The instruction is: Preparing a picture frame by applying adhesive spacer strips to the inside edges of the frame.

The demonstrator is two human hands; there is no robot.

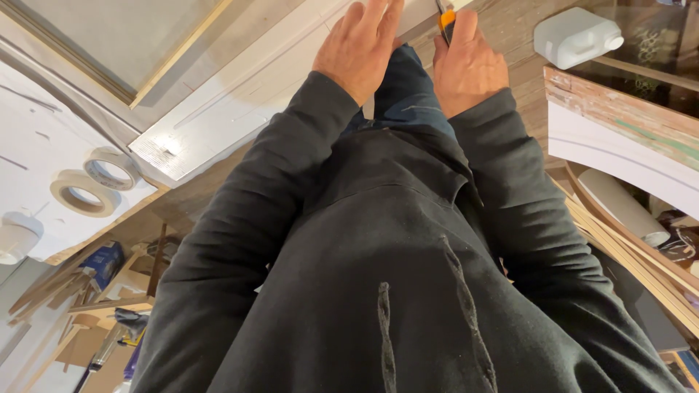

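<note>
My left hand [358, 45] lies flat with fingers together on a long white board [240, 102] that runs from the left middle to the top centre. My right hand [467, 64] is closed around an orange and black utility knife [445, 20], held close to the top edge just right of the left hand. Both arms wear black sleeves, and my dark hoodie fills the lower middle of the view. A knee in blue jeans [404, 91] shows between the two hands. The knife's tip is cut off by the frame.
Two rolls of masking tape [95, 182] lie on a white sheet at the left. A white plastic jug [575, 36] stands top right. Stacked boards, thin wood strips and a paper roll [626, 211] crowd the right. Wood scraps and tools lie bottom left.
</note>
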